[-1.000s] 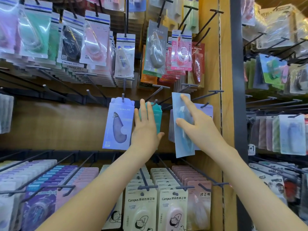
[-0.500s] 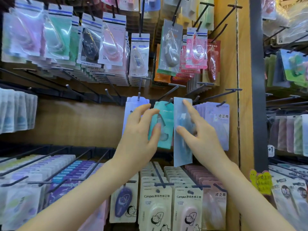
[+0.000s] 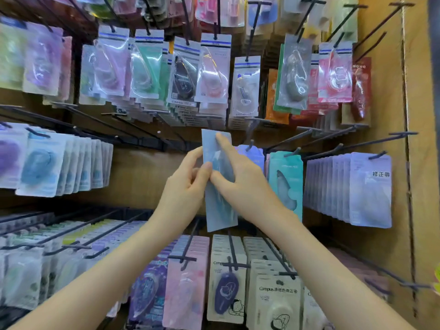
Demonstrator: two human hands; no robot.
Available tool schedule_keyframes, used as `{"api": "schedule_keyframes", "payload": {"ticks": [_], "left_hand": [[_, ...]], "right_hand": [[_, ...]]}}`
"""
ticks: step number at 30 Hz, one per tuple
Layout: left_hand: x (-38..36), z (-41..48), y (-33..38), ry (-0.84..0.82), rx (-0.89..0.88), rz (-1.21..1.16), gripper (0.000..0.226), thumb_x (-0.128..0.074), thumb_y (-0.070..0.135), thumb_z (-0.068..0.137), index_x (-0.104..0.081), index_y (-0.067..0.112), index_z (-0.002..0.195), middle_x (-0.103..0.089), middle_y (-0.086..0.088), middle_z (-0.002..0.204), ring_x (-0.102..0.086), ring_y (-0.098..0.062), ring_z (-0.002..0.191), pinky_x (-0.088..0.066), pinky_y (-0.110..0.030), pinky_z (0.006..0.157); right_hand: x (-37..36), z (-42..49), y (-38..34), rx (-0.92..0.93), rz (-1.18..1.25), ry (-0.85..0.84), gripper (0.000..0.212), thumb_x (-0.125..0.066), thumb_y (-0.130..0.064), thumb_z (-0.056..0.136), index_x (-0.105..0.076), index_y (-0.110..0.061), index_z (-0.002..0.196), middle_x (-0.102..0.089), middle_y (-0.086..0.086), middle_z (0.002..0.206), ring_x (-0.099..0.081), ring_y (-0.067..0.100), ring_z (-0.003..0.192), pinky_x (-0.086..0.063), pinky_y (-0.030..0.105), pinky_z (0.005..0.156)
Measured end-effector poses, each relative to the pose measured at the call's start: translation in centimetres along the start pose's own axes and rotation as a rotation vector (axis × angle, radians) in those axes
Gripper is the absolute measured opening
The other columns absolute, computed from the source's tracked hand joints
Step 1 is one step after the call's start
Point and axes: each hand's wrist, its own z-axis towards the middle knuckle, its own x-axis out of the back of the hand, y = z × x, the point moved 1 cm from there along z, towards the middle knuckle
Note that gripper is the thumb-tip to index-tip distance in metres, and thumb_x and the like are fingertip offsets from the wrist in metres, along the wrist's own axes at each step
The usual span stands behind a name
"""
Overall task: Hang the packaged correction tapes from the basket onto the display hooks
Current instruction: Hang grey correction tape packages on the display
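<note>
Wooden-backed shop racking [image 3: 381, 96] fills the view, hung row upon row with carded stationery on dark wire hooks [image 3: 289, 140]. At the middle, a pale blue correction tape pack [image 3: 220, 210] stands upright in front of the middle row, with its top edge just below the upper row of packs. Whether it sits on a hook cannot be told. Both hands hold it. The left hand [image 3: 184, 186] pinches its left edge between thumb and curled fingers. The right hand [image 3: 247, 184] lies across its front, with the thumb meeting the left thumb at that edge and the index finger [image 3: 222, 141] stretched up to the top of the card.

Just behind the right hand a lavender pack [image 3: 253, 156] hangs on a hook. A teal pack [image 3: 285, 184] hangs beside it, and further right is a thick row of pale violet packs [image 3: 369, 191] with printed characters. To the left of the hands a row of light blue packs [image 3: 42, 167] hangs well apart from them. Clear blister packs [image 3: 214, 75] in pink, green and grey crowd the row above. Cream Campus packs [image 3: 277, 303] line the row below, between the two forearms
</note>
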Motion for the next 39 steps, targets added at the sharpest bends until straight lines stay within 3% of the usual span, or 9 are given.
{"api": "schedule_keyframes", "payload": {"ticks": [7, 12, 16, 19, 22, 25, 28, 33, 39], "left_hand": [[2.6, 2.4, -1.1, -0.054, 0.117, 0.0, 0.027, -0.043, 0.025, 0.101, -0.051, 0.034, 0.125, -0.067, 0.013, 0.11, -0.065, 0.002, 0.092, -0.052, -0.013, 0.068], [2.5, 3.6, -2.7, -0.139, 0.175, 0.131, 0.031, -0.043, 0.027, 0.101, -0.048, 0.031, 0.132, -0.06, 0.011, 0.118, -0.06, -0.003, 0.093, -0.046, -0.01, 0.061], [3.2, 4.6, -4.3, -0.131, 0.269, 0.08, 0.034, -0.049, 0.027, 0.099, -0.05, 0.026, 0.133, -0.065, 0.0, 0.114, -0.067, -0.012, 0.086, -0.051, -0.019, 0.061], [4.7, 4.8, -5.2, -0.054, 0.295, 0.122, 0.031, -0.048, 0.026, 0.099, -0.05, 0.026, 0.13, -0.066, -0.002, 0.108, -0.068, -0.011, 0.083, -0.054, -0.018, 0.06], [6.4, 4.5, -6.0, 0.011, 0.204, 0.36, 0.027, -0.048, 0.031, 0.097, -0.052, 0.027, 0.123, -0.065, 0.0, 0.102, -0.064, -0.014, 0.091, -0.053, -0.033, 0.081], [7.3, 3.3, -6.1, 0.011, 0.131, 0.482, 0.025, -0.048, 0.028, 0.098, -0.054, 0.024, 0.122, -0.06, 0.008, 0.097, -0.056, -0.008, 0.086, -0.043, -0.026, 0.077], [8.3, 1.8, -5.9, -0.021, 0.057, 0.558, 0.029, -0.049, 0.024, 0.098, -0.052, 0.02, 0.126, -0.059, 0.004, 0.112, -0.053, -0.008, 0.094, -0.042, -0.023, 0.08], [10.6, -1.4, -5.3, -0.023, 0.013, 0.645, 0.035, -0.049, 0.023, 0.098, -0.05, 0.02, 0.132, -0.056, -0.002, 0.126, -0.056, -0.015, 0.108, -0.044, -0.026, 0.087], [14.6, -8.3, -4.0, 0.017, -0.018, 0.716, 0.041, -0.053, 0.016, 0.095, -0.049, 0.017, 0.136, -0.055, -0.003, 0.125, -0.054, -0.013, 0.101, -0.037, -0.02, 0.08]], "right_hand": [[-2.6, 2.1, -0.8, -0.071, -0.065, 0.012, 0.069, -0.048, -0.042, 0.094, -0.006, -0.048, 0.149, -0.049, 0.006, 0.126, -0.054, 0.023, 0.107, -0.05, 0.04, 0.086], [-4.1, 1.1, -0.3, -0.081, -0.321, 0.108, 0.081, -0.045, -0.043, 0.097, 0.023, -0.052, 0.141, -0.047, 0.004, 0.103, -0.056, 0.02, 0.084, -0.045, 0.029, 0.066], [-5.8, 1.3, -0.2, -0.131, -0.401, 0.134, 0.072, -0.047, -0.037, 0.097, 0.01, -0.036, 0.14, -0.043, 0.011, 0.115, -0.059, 0.031, 0.089, -0.043, 0.031, 0.061], [-6.9, 2.5, 0.2, -0.247, -0.41, 0.091, 0.068, -0.046, -0.037, 0.098, 0.0, -0.029, 0.148, -0.042, 0.015, 0.122, -0.058, 0.033, 0.095, -0.042, 0.033, 0.067], [-7.8, 3.7, 1.0, -0.353, -0.381, 0.03, 0.069, -0.044, -0.034, 0.099, 0.0, -0.029, 0.152, -0.039, 0.018, 0.128, -0.054, 0.037, 0.102, -0.04, 0.035, 0.071], [-8.4, 4.6, 1.5, -0.416, -0.401, 0.012, 0.07, -0.044, -0.032, 0.1, 0.003, -0.032, 0.152, -0.034, 0.017, 0.132, -0.051, 0.038, 0.105, -0.04, 0.037, 0.074], [-8.7, 4.1, 1.4, -0.463, -0.436, -0.011, 0.073, -0.043, -0.028, 0.1, 0.007, -0.034, 0.151, -0.023, 0.014, 0.142, -0.049, 0.037, 0.111, -0.049, 0.041, 0.083], [-8.9, 1.4, -0.8, -0.433, -0.493, 0.009, 0.075, -0.044, -0.027, 0.098, 0.006, -0.03, 0.153, 0.003, 0.014, 0.158, -0.032, 0.038, 0.133, -0.045, 0.045, 0.097], [-10.3, -3.4, -6.4, -0.259, -0.479, 0.053, 0.075, -0.044, -0.022, 0.096, 0.004, -0.026, 0.153, -0.002, 0.014, 0.16, -0.011, 0.031, 0.145, -0.028, 0.042, 0.112]]}}
